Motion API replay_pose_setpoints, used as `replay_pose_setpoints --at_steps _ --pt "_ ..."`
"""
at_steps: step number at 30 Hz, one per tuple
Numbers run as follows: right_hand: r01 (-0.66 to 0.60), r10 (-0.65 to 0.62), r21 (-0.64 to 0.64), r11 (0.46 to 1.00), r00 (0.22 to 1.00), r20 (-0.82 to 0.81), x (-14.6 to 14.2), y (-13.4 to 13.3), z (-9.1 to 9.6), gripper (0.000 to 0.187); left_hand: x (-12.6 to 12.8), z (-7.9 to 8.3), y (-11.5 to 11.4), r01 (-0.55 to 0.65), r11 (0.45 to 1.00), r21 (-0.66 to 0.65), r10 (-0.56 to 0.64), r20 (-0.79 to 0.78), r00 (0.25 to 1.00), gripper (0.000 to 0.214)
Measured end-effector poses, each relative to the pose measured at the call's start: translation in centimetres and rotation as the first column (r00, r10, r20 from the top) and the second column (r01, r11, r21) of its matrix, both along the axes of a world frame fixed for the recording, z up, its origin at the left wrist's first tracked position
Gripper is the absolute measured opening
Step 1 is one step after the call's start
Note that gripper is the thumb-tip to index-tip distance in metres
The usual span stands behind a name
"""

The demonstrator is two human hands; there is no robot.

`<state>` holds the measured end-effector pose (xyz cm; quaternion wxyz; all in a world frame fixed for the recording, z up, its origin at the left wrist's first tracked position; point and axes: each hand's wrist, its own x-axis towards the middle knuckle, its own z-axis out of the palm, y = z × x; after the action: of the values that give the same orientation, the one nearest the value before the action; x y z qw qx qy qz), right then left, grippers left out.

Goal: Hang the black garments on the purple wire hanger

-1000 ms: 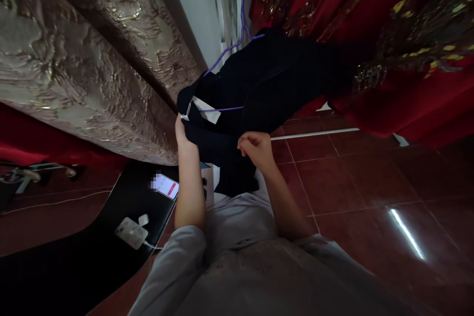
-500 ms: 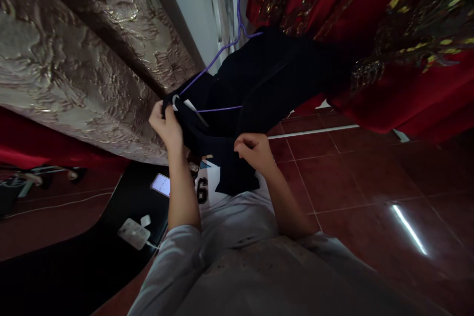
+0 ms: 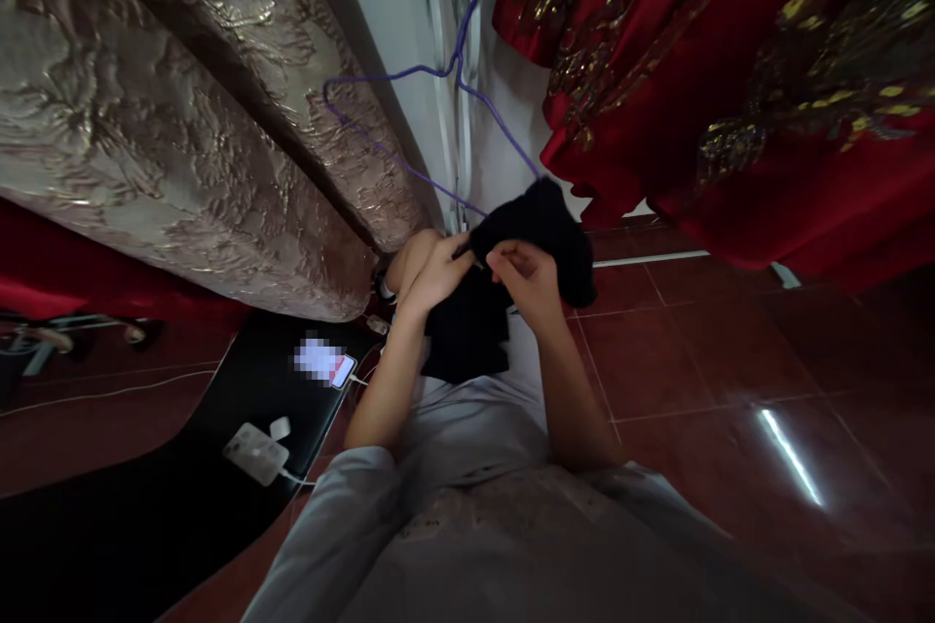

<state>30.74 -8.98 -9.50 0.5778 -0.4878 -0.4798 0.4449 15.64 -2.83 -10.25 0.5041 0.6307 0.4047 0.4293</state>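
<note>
A black garment [image 3: 467,331] lies bunched over my lap, its upper part still draped on the right end of a purple wire hanger [image 3: 459,58]. The hanger's left half is bare and hangs in the air. My left hand [image 3: 436,274] is closed on the garment's left side, with fingertips partly hidden in the dark cloth. Close by on the right, my right hand [image 3: 532,280] has thumb and fingers pinched together at the cloth below the hanger's right end. The garment's shape is hard to read in its folds.
Metallic floral fabric [image 3: 219,117] hangs at left, red sequinned fabric [image 3: 620,97] at right. Behind the hanger stands a white metal frame [image 3: 438,29]. A lit phone [image 3: 325,362], and a white phone-like device [image 3: 255,454] on a cable, lie on a black bench [image 3: 182,496].
The garment's left side has come off the hanger and been drawn down and right, baring the hanger's left half. My left hand moved right, towards my right hand. The white printed cloth is now covered.
</note>
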Motion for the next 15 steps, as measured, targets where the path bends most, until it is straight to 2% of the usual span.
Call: replay_pose_setpoints --at_steps 2,3,5,8,10,12,15 --pt "0.028 -0.028 -0.006 1.000 0.996 0.087 0.5 0.0 -0.3 0.030 0.5 0.9 -0.7 0.073 0.991 0.109 -0.065 -0.075 0.995 0.005" --pt "0.031 -0.029 -0.013 0.999 0.990 0.137 0.7 0.0 -0.5 0.034 0.7 1.2 -1.0 0.076 0.985 0.152 -0.061 -0.104 0.993 0.007" --pt "0.069 -0.062 -0.029 0.997 0.980 0.187 0.8 0.0 -0.8 0.042 0.8 1.6 -1.5 0.015 0.976 0.219 0.016 -0.140 0.990 0.013" --pt "0.186 -0.181 -0.062 0.980 0.980 0.078 0.6 0.2 -1.0 0.055 0.5 1.7 -1.8 -0.101 0.961 0.258 0.141 -0.143 0.980 0.031" --pt "0.194 -0.198 -0.107 0.975 0.980 -0.030 0.7 0.5 -1.0 0.056 0.2 1.9 -1.9 -0.131 0.967 0.217 0.149 -0.069 0.986 0.032" --pt "0.163 -0.176 -0.155 0.974 0.982 -0.075 1.0 0.7 -1.1 0.052 -0.1 2.2 -2.0 -0.136 0.984 0.115 0.129 0.066 0.989 0.030" --pt "0.180 -0.179 -0.167 0.969 0.984 0.023 2.2 0.9 -2.0 0.040 -0.5 2.5 -2.1 -0.137 0.989 -0.063 0.148 0.214 0.966 0.030"
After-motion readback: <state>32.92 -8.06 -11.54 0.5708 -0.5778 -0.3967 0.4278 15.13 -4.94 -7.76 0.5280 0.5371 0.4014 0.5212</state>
